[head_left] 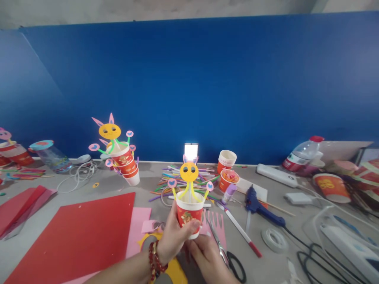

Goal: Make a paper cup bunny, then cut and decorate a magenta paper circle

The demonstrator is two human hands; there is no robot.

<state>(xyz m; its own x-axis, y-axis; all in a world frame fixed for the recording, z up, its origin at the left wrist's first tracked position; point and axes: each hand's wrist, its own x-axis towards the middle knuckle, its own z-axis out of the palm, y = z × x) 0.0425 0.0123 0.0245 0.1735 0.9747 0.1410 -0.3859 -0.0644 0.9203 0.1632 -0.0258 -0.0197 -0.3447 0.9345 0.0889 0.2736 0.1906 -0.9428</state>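
Observation:
My left hand (174, 232), with a beaded bracelet at the wrist, is closed around a red paper cup (190, 209) with a white rim. Out of the cup rises a yellow round paper face (189, 172) with two dark eyes, on a thin stick. Yellow pipe cleaner arms stand at both sides, ending in pink discs with blue hearts, such as the right disc (210, 186). Just below the cup's base is my right hand (204, 252), its fingers pressed together. What they pinch, if anything, is hidden. Scissors (219, 240) lie beside my right hand.
Similar cup figures (122, 156) stand stacked at the left. Red foam sheets (89, 232) cover the left front. Behind the held cup lie pipe cleaners (166, 183). To the right are a glue gun (263, 207), its looping cable, a tape roll (274, 240) and a bottle (302, 154).

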